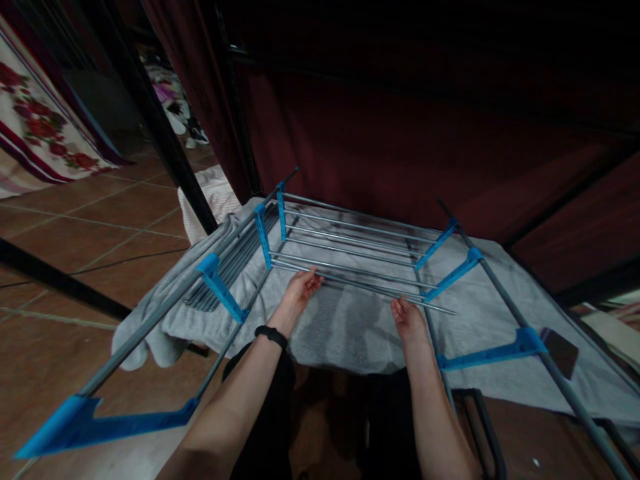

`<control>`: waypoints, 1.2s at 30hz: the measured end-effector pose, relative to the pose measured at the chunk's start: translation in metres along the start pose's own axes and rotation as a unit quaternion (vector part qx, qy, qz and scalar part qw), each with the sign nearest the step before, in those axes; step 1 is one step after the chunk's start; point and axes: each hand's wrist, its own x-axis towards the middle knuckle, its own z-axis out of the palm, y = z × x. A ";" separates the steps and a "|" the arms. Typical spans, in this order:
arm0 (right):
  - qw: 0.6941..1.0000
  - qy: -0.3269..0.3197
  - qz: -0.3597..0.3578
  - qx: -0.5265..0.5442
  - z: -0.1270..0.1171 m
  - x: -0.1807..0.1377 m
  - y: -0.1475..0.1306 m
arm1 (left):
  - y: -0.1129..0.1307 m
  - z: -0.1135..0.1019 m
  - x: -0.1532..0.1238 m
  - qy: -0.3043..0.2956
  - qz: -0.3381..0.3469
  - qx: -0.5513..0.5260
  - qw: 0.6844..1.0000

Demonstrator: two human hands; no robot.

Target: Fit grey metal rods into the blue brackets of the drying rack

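A partly assembled metal rack, with grey side poles [505, 290] and blue plastic brackets [453, 275], stretches in front of me over a grey blanket [345, 327]. Several thin rods span the far brackets. My left hand [300, 288] has its fingers closed around a loose metal rod [357, 285], left of its middle. Further right, the fingers of my right hand [409, 320] curl against the same rod. Its right end sticks out past the right side pole. The left end lies by a blue bracket [263, 237]; whether it is seated there I cannot tell.
More metal rods [227, 270] lie in a bundle on the blanket at left. A dark phone [560, 352] rests on the right side. Black frame posts [165, 143] and dark red curtains [350, 133] surround the spot. A cable [125, 260] crosses the tiled floor.
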 end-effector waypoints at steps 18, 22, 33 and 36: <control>0.999 0.029 -0.022 0.003 -0.011 0.003 -0.001 | 0.029 -0.013 0.004 0.125 0.025 -0.078 0.989; 1.000 0.015 -0.023 0.000 -0.011 0.001 -0.002 | 0.031 -0.013 0.005 0.137 0.038 -0.081 0.987; 1.000 0.006 -0.006 0.003 -0.006 -0.003 -0.004 | 0.035 -0.014 0.003 0.150 0.065 -0.094 0.982; 1.000 -0.004 -0.015 0.007 -0.002 -0.005 -0.004 | 0.040 -0.015 0.004 0.161 0.074 -0.100 0.979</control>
